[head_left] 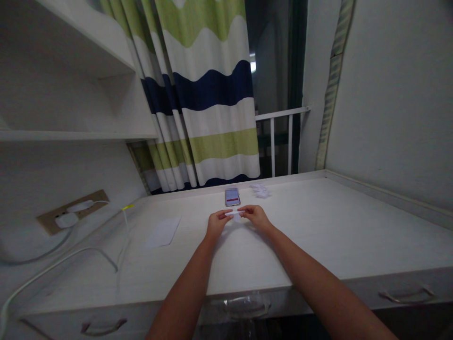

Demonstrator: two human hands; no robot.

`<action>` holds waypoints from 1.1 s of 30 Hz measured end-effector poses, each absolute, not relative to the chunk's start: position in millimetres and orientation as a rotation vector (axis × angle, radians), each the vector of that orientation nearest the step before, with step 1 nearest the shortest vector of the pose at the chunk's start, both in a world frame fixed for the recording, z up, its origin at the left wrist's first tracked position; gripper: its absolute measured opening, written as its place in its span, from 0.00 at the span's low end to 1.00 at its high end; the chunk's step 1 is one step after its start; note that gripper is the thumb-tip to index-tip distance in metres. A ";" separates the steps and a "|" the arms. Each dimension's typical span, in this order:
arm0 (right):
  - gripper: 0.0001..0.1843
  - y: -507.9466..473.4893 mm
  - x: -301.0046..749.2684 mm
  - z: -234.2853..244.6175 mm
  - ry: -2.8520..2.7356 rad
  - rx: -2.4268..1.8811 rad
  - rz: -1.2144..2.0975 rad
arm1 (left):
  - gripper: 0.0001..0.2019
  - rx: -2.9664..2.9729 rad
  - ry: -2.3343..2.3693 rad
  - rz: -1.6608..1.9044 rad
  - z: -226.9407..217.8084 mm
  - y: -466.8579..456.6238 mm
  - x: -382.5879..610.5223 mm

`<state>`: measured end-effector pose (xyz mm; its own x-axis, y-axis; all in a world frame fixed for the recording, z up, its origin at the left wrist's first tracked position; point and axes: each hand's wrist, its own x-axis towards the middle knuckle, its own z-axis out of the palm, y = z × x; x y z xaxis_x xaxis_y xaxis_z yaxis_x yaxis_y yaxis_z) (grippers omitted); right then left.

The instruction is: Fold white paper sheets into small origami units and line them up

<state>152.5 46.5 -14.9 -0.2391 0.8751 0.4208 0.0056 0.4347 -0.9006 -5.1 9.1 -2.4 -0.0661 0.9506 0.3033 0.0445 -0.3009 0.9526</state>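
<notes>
Both my hands meet over the middle of the white desk (318, 236). My left hand (216, 222) and my right hand (256, 216) are closed in a pinch on the two ends of a small white piece of paper (235, 214), held just above the desktop. A phone (232, 196) with a lit screen lies flat just beyond my hands. Several small folded white paper pieces (260, 190) sit to the right of the phone.
A white sheet (163, 232) lies on the desk to the left. White cables (63, 262) run from a wall socket (72, 213) across the desk's left side. A striped curtain (208, 94) hangs behind, shelves (71, 134) at left, a wall at right. Drawer handles (406, 295) line the front.
</notes>
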 end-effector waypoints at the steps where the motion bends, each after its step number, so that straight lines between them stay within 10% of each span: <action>1: 0.13 46.7 152.4 -15.1 -1.612 -0.792 0.983 | 0.17 1.432 1.138 1.475 -2.7 9.3 -5.5; 33: 0.10 38.9 152.5 -11.1 -1.843 -0.809 0.683 | 0.08 1.899 1.262 1.449 -9.4 12.3 -10.7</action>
<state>152.5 38.9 -11.1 -0.3052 0.7768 0.5508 0.2306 0.6215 -0.7487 -10.7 12.3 -9.4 0.0364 0.8540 0.5190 0.3969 -0.4890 0.7768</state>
